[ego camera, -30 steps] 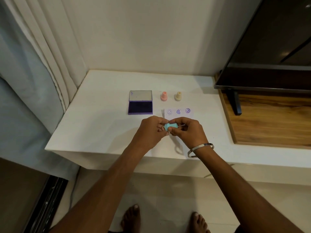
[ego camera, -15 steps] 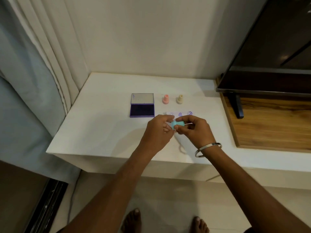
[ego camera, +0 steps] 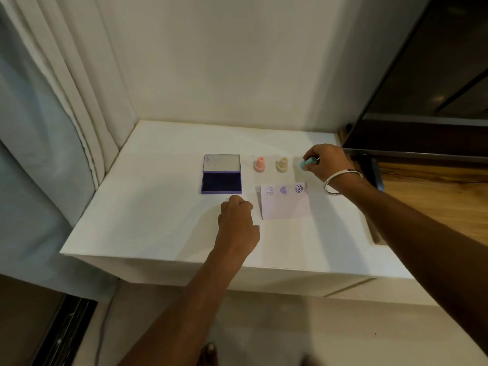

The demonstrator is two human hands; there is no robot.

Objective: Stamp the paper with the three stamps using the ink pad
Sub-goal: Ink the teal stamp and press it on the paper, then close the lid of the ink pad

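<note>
A small white paper (ego camera: 286, 204) lies on the white counter (ego camera: 148, 215) with three purple prints along its far edge. Behind it stand a pink stamp (ego camera: 259, 164) and a cream stamp (ego camera: 282, 164). My right hand (ego camera: 326, 163) holds a teal stamp (ego camera: 305, 163) tilted just above the counter, to the right of the cream stamp. The purple ink pad (ego camera: 221, 182) lies open to the left, lid raised. My left hand (ego camera: 237, 220) rests curled on the counter, left of the paper, and holds nothing.
A dark TV screen (ego camera: 427, 101) on a black stand (ego camera: 373, 173) sits over a wooden surface (ego camera: 435, 196) at the right. Curtains (ego camera: 60, 101) hang at the left. The wall is close behind the counter.
Both hands held the teal stamp together in front of the paper. Now my right hand has carried it back and right beside the cream stamp, and my left hand has let go and moved left.
</note>
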